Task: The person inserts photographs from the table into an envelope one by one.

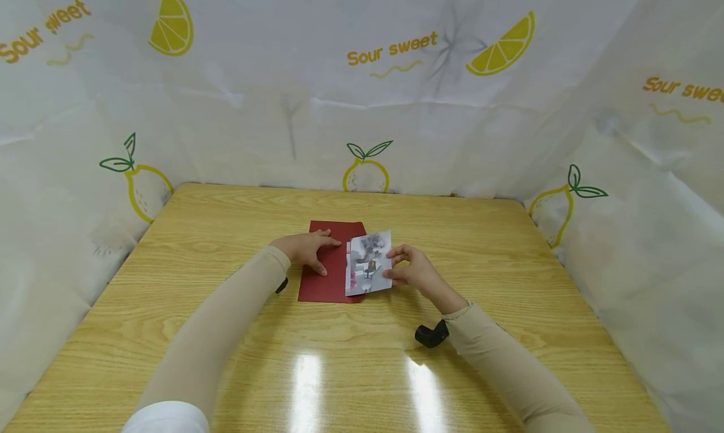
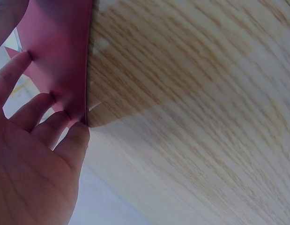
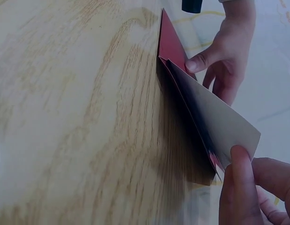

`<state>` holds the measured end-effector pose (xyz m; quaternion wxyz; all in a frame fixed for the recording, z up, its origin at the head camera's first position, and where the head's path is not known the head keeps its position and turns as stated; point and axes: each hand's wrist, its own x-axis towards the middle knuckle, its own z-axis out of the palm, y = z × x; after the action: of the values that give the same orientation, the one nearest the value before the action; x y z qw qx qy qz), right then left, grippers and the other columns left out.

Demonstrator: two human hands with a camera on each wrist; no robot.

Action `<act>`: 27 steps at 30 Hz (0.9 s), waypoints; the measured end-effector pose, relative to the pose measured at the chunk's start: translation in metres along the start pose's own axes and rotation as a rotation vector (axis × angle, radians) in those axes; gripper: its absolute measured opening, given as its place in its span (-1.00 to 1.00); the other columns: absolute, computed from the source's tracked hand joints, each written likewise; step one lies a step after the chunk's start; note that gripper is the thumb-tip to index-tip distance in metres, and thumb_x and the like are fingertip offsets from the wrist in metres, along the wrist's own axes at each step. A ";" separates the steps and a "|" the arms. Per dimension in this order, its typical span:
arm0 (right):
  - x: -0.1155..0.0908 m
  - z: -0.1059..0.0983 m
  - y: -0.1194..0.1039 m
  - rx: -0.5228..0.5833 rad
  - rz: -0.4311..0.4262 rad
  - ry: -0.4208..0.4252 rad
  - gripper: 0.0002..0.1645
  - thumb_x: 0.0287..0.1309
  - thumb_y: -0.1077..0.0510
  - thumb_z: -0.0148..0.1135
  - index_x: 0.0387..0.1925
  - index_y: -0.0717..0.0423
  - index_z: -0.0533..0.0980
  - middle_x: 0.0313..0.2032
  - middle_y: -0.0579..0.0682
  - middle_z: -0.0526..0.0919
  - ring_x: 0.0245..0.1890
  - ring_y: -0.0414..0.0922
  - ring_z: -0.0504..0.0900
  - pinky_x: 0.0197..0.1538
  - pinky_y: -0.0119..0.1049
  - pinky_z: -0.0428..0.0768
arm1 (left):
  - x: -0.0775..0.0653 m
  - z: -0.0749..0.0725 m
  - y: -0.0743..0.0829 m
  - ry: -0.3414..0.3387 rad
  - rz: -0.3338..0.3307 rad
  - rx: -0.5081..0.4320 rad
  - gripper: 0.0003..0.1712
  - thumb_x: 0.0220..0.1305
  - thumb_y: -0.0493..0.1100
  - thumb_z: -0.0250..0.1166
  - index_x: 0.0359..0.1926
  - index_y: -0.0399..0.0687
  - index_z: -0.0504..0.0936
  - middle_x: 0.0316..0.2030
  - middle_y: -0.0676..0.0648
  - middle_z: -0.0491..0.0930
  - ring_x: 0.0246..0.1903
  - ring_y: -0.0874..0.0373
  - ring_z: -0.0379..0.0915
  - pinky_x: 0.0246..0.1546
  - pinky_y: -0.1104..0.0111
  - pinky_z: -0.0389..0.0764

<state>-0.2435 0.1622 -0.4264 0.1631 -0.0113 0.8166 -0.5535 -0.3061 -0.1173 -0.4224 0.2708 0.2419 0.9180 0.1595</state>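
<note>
A dark red envelope [image 1: 323,288] lies flat on the wooden table. My left hand [image 1: 310,249] rests on its left part with spread fingers, and the fingertips touch the red paper in the left wrist view. With thumb and fingers, my right hand [image 1: 415,271] pinches the right edge of a picture card [image 1: 370,263] printed in grey with a pink patch. The card overlaps the envelope's right side, and its pale back [image 3: 224,117] tilts up from the envelope in the right wrist view. Whether any card edge is inside the envelope, I cannot tell.
The wood-grain table [image 1: 362,370] reaches back to a white cloth backdrop [image 1: 254,125] with lemon prints. A black wrist device [image 1: 432,334] sits by the right wrist, and another dark one [image 1: 281,286] shows under the left wrist.
</note>
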 end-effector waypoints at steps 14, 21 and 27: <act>0.014 0.006 0.002 0.007 0.003 -0.030 -0.51 0.12 0.35 0.34 0.09 0.30 0.42 -0.18 0.07 0.45 -0.46 -0.24 0.52 -0.37 -0.40 0.62 | 0.004 0.002 -0.002 0.011 0.001 0.019 -0.07 0.13 0.03 0.43 0.47 0.17 0.20 0.54 -0.12 -0.19 0.51 -0.14 -0.26 0.39 -0.01 0.15; 0.016 0.013 -0.005 0.004 -0.001 -0.041 -0.52 0.13 0.37 0.32 0.09 0.34 0.41 -0.16 0.11 0.45 -0.45 -0.23 0.54 -0.34 -0.36 0.65 | 0.004 0.003 -0.003 0.013 0.001 0.016 -0.08 0.14 0.03 0.43 0.47 0.17 0.20 0.54 -0.12 -0.19 0.51 -0.13 -0.26 0.39 -0.01 0.15; 0.020 0.020 -0.002 0.006 0.009 -0.012 -0.54 0.10 0.38 0.33 0.05 0.30 0.44 -0.19 0.09 0.45 -0.44 -0.21 0.54 -0.35 -0.37 0.65 | 0.004 0.003 -0.003 0.020 -0.010 0.016 -0.08 0.13 0.04 0.43 0.47 0.19 0.20 0.54 -0.12 -0.17 0.51 -0.13 -0.23 0.38 -0.01 0.16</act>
<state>-0.2570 0.1392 -0.4365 0.1705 -0.0106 0.8141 -0.5550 -0.3089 -0.1170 -0.4277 0.2603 0.2377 0.9232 0.1531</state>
